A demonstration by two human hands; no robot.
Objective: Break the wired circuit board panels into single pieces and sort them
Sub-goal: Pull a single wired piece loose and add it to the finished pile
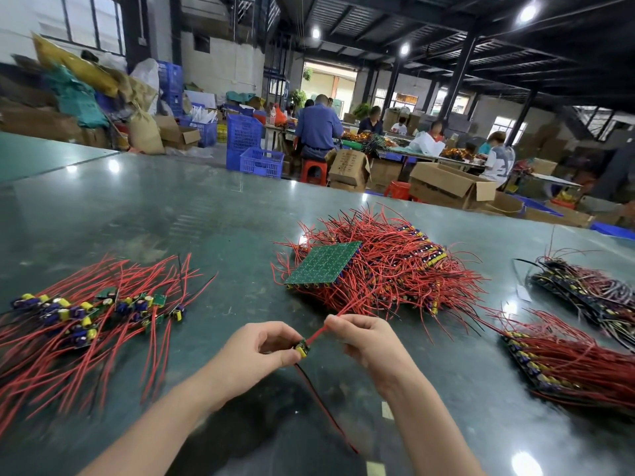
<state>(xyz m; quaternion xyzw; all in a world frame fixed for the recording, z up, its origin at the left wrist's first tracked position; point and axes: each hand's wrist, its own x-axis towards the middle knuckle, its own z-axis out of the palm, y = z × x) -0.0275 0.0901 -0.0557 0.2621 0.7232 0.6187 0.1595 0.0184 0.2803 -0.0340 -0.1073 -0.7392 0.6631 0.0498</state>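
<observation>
Green glossy table [144,214] (lamp glare), cluttered warehouse [446,80] behind.

One head-worn camera, wide-angle — your own eye line over the bench.

You look forward and down from above the dark green table [144,214], near enough that your left hand [256,352] and right hand [366,341] fill the lower middle of the view. The lens bends the table's far edge and takes in the workshop hall behind — other workers sit well away at the back.
</observation>
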